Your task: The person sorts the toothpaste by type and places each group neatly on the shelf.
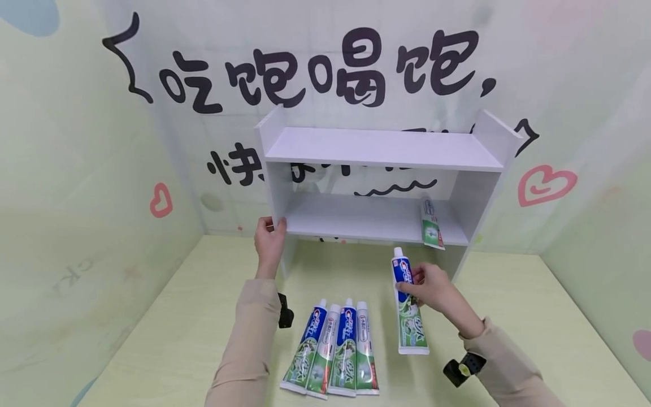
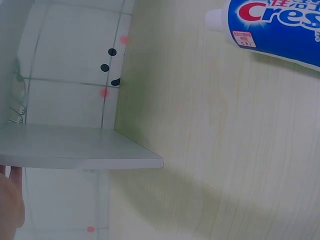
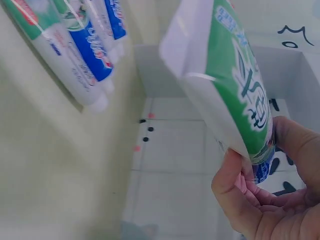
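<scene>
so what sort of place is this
Probably a small staged booth, not a real shop: printed walls close round a pale table bearing a small white shelf unit and toothpaste tubes.

We are looking at a pale back wall (image 1: 396, 14), where big black letters (image 1: 362, 70) are going across the top and a wavy black line (image 1: 396, 190) is running lower down. A left wall (image 1: 91, 215) and a right wall (image 1: 610, 249) are meeting it. On the left one, a reddish heart (image 1: 161, 200) and a pale blue patch (image 1: 30, 14) are showing. Below, a light yellow counter (image 1: 168, 316) is stretching out, and soft light is making faint shadows on it.
</scene>
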A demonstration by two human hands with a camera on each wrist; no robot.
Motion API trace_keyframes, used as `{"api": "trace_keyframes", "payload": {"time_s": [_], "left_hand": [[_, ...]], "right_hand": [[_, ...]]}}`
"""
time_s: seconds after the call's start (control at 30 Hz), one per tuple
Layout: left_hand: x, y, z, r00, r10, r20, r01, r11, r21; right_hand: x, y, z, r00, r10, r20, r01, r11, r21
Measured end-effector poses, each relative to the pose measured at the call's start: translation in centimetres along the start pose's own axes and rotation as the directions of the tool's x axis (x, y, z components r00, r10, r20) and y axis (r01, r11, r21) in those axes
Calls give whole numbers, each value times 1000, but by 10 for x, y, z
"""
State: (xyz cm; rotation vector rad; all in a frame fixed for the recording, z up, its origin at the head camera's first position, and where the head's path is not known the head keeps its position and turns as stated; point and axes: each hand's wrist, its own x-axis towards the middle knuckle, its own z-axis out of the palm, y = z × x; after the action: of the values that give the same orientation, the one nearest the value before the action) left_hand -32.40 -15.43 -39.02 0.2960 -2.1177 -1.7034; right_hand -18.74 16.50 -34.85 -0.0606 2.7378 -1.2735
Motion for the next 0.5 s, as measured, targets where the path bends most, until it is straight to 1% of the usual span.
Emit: {"api": "trace_keyframes", "payload": {"time_s": [0.13, 0.3, 0.5], "left_hand": [[-1, 1, 1, 1000, -3, -1, 3, 1000, 10], [-1, 2, 1, 1000, -2, 14, 2, 1000, 27], [-2, 4, 0, 1000, 10, -1, -10, 1000, 19]], "right_hand": [[0, -9, -16, 1000, -24, -13, 23, 999, -33], [0, -22, -37, 997, -48, -58, 43, 996, -79], [0, -39, -61, 995, -52, -87, 46, 997, -65]]}}
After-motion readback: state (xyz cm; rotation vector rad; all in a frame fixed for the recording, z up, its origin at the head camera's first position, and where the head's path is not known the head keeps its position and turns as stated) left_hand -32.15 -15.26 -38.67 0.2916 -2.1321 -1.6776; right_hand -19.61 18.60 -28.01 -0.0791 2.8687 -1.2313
